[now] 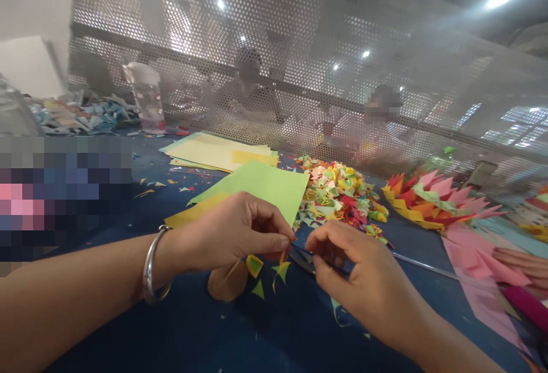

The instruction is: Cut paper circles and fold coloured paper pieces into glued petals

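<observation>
Head view, left to right: yellow paper (192, 211) is partly covered by the left hand (233, 226), whose thumb and forefinger are pinched on a small orange-yellow strip (282, 256); strip hangs above the blue tabletop (205, 339), near a brown round piece (228, 282) and loose scraps. Strip judged feather-light, limp, easily torn or creased, best taken by one edge between fingertips. Green sheet (274, 182) lies behind, likely thin, to be lifted by a corner. Scissors (303, 260) appear grasped by the right hand (359, 270), handles mostly hidden; judged stiff, sharp-bladed, best held at the handles
</observation>
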`<state>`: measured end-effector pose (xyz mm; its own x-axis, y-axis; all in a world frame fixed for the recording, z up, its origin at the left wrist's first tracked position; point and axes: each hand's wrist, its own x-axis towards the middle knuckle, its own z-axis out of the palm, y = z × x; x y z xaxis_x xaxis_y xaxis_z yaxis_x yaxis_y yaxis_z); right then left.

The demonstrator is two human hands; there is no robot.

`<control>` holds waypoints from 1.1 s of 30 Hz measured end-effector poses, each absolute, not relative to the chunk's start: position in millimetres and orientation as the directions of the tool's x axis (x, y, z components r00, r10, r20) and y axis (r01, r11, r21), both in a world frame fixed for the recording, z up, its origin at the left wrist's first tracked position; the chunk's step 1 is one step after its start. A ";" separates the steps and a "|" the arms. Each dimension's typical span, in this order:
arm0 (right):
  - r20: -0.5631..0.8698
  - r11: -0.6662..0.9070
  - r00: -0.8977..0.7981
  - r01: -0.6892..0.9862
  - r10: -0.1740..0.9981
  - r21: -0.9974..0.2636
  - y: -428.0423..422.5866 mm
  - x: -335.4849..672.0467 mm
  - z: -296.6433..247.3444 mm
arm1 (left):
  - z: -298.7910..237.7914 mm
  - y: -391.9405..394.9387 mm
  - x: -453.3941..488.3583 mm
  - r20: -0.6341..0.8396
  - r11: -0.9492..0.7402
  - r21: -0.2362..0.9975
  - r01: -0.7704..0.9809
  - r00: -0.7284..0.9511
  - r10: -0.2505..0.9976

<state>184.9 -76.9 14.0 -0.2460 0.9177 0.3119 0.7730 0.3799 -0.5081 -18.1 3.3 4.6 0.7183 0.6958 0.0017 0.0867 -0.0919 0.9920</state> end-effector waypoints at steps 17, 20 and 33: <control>0.206 0.340 -0.272 0.779 0.940 -0.527 -76.7 189.6 14.5 | 6.5 5.0 -19.5 0.144 -0.361 0.924 0.130 0.755 0.640; 0.203 0.339 -0.271 0.774 0.941 -0.535 -77.2 189.9 15.7 | 7.1 5.3 -19.4 0.160 -0.366 0.923 0.117 0.748 0.644; 0.195 0.328 -0.263 0.773 0.945 -0.544 -76.5 189.2 14.8 | 1.4 8.9 -21.2 0.002 -0.143 0.982 0.126 0.745 0.668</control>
